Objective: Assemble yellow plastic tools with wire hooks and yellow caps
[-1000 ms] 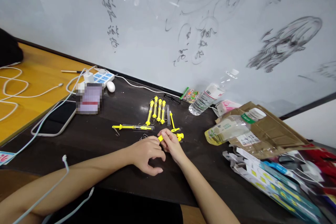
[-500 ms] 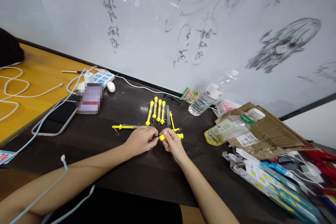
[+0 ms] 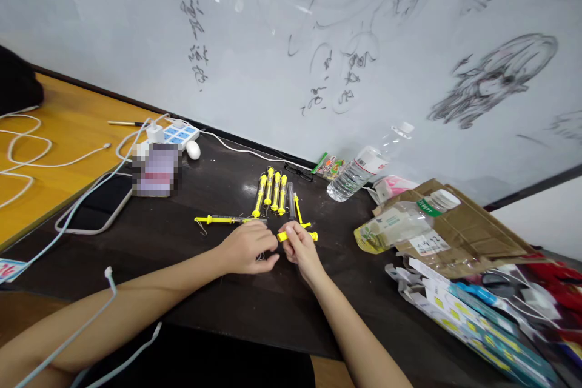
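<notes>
My right hand [image 3: 300, 245] pinches a short yellow plastic tube piece [image 3: 284, 235]. Just left of it is my left hand [image 3: 248, 248], its fingers curled and its thumb held away from them. A thin wire loop [image 3: 260, 256] shows under the left palm; what the curled fingers hold is hidden. Beyond the left hand lies a spring scale [image 3: 222, 219] with a yellow end and a metal hook. Several yellow-ended spring scales [image 3: 271, 191] lie side by side farther back. To their right are a clear tube [image 3: 291, 200] and a thin yellow rod [image 3: 297, 209].
On the left are two phones [image 3: 97, 203], a power strip [image 3: 179, 132] and loose white cables. A water bottle [image 3: 359, 173], a drink bottle [image 3: 404, 221], cardboard [image 3: 477, 233] and an opened box [image 3: 486, 330] crowd the right. A whiteboard [image 3: 254, 60] stands behind.
My left thumb has swung down and away from the fingers, and the left hand has turned slightly. My right hand keeps its pinch on the yellow tube piece, almost in place.
</notes>
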A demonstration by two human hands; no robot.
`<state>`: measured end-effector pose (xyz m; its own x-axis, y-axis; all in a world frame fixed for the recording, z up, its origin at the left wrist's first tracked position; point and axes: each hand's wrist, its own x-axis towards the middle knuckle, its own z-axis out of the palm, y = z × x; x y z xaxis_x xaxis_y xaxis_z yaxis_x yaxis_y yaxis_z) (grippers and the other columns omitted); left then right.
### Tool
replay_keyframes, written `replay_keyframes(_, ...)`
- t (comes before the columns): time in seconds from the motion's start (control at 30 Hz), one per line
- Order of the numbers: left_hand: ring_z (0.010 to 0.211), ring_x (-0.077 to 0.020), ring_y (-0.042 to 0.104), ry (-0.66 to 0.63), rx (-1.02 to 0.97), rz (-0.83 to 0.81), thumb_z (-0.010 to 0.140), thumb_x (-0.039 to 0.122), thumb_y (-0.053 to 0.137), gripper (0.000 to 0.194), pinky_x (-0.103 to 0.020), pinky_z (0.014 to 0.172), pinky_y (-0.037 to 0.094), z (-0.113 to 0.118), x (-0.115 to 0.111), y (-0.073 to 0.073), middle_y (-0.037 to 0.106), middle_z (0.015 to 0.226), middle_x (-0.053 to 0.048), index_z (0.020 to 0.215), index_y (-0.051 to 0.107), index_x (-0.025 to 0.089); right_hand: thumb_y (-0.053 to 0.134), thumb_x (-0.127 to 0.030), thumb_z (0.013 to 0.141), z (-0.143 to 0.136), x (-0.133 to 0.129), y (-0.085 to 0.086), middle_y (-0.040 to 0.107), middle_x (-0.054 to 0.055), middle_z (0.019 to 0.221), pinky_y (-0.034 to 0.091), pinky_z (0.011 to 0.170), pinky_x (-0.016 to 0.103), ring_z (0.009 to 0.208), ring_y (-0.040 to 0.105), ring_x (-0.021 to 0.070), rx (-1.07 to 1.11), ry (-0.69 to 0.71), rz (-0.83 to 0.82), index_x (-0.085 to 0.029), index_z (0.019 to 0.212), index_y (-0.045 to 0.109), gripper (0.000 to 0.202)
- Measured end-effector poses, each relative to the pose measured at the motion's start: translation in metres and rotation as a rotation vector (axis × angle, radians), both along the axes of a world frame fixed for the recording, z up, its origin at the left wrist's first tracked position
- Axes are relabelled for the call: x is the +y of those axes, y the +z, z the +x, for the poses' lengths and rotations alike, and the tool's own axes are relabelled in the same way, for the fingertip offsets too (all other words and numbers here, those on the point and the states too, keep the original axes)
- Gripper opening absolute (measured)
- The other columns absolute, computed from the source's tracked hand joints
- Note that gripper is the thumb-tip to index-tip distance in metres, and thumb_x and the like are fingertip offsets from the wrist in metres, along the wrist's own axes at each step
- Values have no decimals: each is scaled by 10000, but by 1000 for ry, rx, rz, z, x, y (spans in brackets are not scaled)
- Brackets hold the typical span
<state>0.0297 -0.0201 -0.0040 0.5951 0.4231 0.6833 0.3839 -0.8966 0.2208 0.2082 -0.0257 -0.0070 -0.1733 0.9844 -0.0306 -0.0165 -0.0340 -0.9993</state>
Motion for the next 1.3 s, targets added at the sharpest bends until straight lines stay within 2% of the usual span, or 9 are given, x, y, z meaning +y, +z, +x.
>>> replay_keyframes(0.07, 602, -130, 504, -171, 60, 134, 826, 312, 509, 199, -326, 897, 434, 0, -1, -1, 528, 592, 22, 661, 520, 201, 554, -561, 810, 0, 0, 0, 299, -131, 408, 129, 309, 133, 330, 146, 24, 13, -2, -11, -198, 822, 500, 367)
replay_keyframes(0.13, 580, -130, 493, -250, 98, 199, 807, 336, 520, 216, -350, 968, 407, 2, -3, -2, 527, 573, 24, 637, 522, 202, 557, -565, 806, 1, 0, -1, 301, -130, 409, 125, 310, 134, 331, 146, 24, 17, -1, -12, -199, 820, 501, 371)
replay_keyframes(0.47, 559, -138, 492, -212, 168, 256, 781, 387, 533, 232, -369, 989, 399, 5, -5, -7, 553, 571, 16, 645, 560, 200, 565, -553, 811, 0, 0, -1, 304, -129, 411, 129, 306, 131, 333, 146, 23, 8, 6, -4, -194, 812, 502, 364)
replay_keyframes(0.83, 551, -140, 501, -239, 158, 306, 742, 392, 575, 233, -380, 979, 398, 6, -6, -5, 565, 568, 16, 627, 570, 189, 570, -542, 809, -2, -1, 1, 311, -129, 410, 124, 305, 131, 329, 148, 19, -7, 15, 11, -191, 813, 509, 357)
replay_keyframes(1.07, 545, -135, 506, -258, 153, 251, 722, 415, 583, 240, -372, 938, 406, 5, -8, -4, 576, 564, 19, 642, 563, 189, 588, -532, 799, -4, -3, 1, 294, -133, 402, 130, 308, 131, 334, 148, 20, -4, 38, 3, -194, 802, 506, 347)
replay_keyframes(1.3, 534, -131, 511, -292, 138, 174, 695, 423, 595, 250, -313, 847, 445, 7, -8, -7, 572, 542, 13, 615, 537, 194, 587, -516, 809, -7, -6, 0, 311, -137, 392, 132, 299, 134, 315, 141, 20, 46, 79, -17, -200, 826, 501, 328)
